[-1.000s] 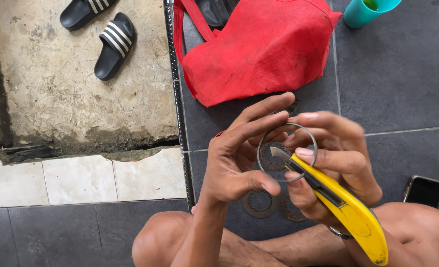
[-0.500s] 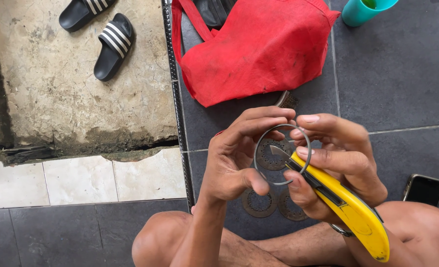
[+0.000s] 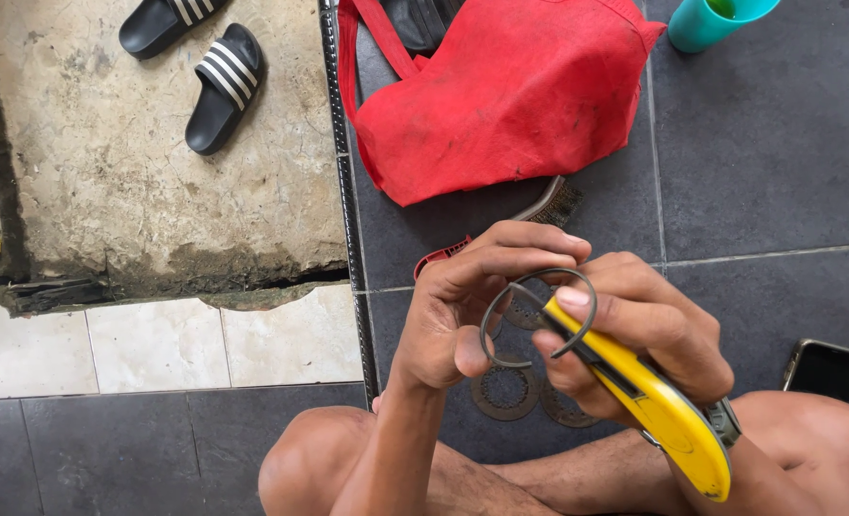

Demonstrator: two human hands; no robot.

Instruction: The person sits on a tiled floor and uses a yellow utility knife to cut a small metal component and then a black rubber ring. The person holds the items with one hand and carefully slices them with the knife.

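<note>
1. Two hands meet at the lower centre of the frame over a dark tiled floor [image 3: 768, 172]. The left hand [image 3: 462, 311] is closed on one thin grey ring [image 3: 537, 317], pinching its left edge between thumb and fingers.
2. The right hand [image 3: 639, 330] is wrapped around one yellow utility knife [image 3: 649, 397], gripping it near the front — the forefinger lies along the top.
3. The knife's long axis runs diagonally: its tip points to the upper left, into the ring, and its butt ends toward the lower right. The ring faces the viewer, with a gap in its lower right arc.
4. On the floor under the hands lie toothed discs — two clear ones [image 3: 505, 390] below the ring and a third partly hidden behind it.
5. One red bag [image 3: 515, 96] fills the upper centre; a wire brush [image 3: 553, 203] pokes out from under its lower edge.
6. Two black striped slides [image 3: 224, 86] sit on the rough concrete at the upper left.
7. One teal cup [image 3: 706, 19] stands at the top right, and one dark phone [image 3: 823, 368] lies at the right edge beside the knee.
</note>
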